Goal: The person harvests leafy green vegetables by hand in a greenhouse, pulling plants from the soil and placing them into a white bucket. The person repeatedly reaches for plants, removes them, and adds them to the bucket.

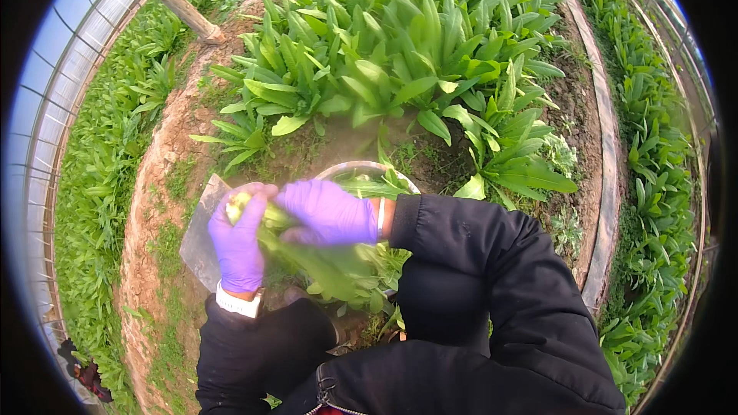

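Both my hands wear purple gloves and black sleeves. My left hand (237, 240) grips the pale stem end of a leafy green plant (323, 265) that hangs down and to the right, blurred. My right hand (327, 211) closes on the same plant just right of the stem end. Behind the hands sits a round bowl (361, 167) with more cut green leaves in it. A flat grey blade-like piece (201, 234) shows behind my left hand; what holds it is hidden.
A bed of tall green leafy plants (400, 54) fills the ground ahead. Bare brown soil paths (157, 184) run on the left. A raised border strip (607, 154) runs on the right. Greenhouse sheeting (54, 84) curves along the left, with a wooden post (173, 0).
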Demonstrator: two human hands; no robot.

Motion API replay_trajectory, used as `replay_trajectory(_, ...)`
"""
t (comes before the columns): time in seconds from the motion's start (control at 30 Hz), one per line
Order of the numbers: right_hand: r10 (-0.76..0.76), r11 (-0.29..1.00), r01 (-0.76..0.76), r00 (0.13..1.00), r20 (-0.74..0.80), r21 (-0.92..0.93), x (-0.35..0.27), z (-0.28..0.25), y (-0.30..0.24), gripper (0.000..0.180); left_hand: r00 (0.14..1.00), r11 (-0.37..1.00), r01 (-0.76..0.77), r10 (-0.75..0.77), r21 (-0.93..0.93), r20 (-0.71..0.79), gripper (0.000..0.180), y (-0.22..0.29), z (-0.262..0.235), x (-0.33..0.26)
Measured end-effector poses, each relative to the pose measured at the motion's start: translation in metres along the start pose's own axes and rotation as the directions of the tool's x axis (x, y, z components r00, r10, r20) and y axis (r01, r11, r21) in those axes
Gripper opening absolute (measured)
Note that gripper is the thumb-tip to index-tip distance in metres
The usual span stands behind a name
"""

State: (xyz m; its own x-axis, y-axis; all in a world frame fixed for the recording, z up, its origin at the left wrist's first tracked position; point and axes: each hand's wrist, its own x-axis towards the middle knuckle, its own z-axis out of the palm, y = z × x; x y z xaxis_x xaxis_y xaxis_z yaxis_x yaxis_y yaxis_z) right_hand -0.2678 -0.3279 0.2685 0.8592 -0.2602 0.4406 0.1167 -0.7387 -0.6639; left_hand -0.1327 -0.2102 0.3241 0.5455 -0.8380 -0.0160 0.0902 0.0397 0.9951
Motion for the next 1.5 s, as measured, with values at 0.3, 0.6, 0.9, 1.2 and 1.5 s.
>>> replay_trajectory(0.3,0.844,0.413,-0.906,0.342,-0.414,0.094,-0.178,0.031,0.177,0.018,0.947,0.915,-0.308,0.322,0.260,-0.012,0.015,0.002,-0.016,0.001)
replay_trajectory(0.6,0.837,-0.205,-0.428,0.390,-0.384,-0.880,-0.392,0.026,0.371,0.046,0.966,0.890,-0.205,0.251,0.408,-0.062,0.021,0.008,-0.004,0.003)
replay_trajectory(0.9,0.987,0.062,-0.080,0.151,0.049,-0.995,-0.408,-0.036,0.392,0.028,0.952,0.979,-0.111,0.153,0.170,-0.264,0.018,0.019,-0.038,0.026)
replay_trajectory(1.2,0.990,0.100,-0.298,0.126,0.065,-0.949,-0.384,-0.039,0.409,0.031,0.911,0.973,-0.226,0.198,-0.037,-0.360,0.014,0.031,-0.064,0.021)
replay_trajectory(1.5,0.941,0.269,-0.630,0.010,0.338,-0.729,-0.341,-0.058,0.341,0.041,0.935,0.975,-0.186,0.214,0.122,-0.283,0.013,0.039,-0.056,0.004)
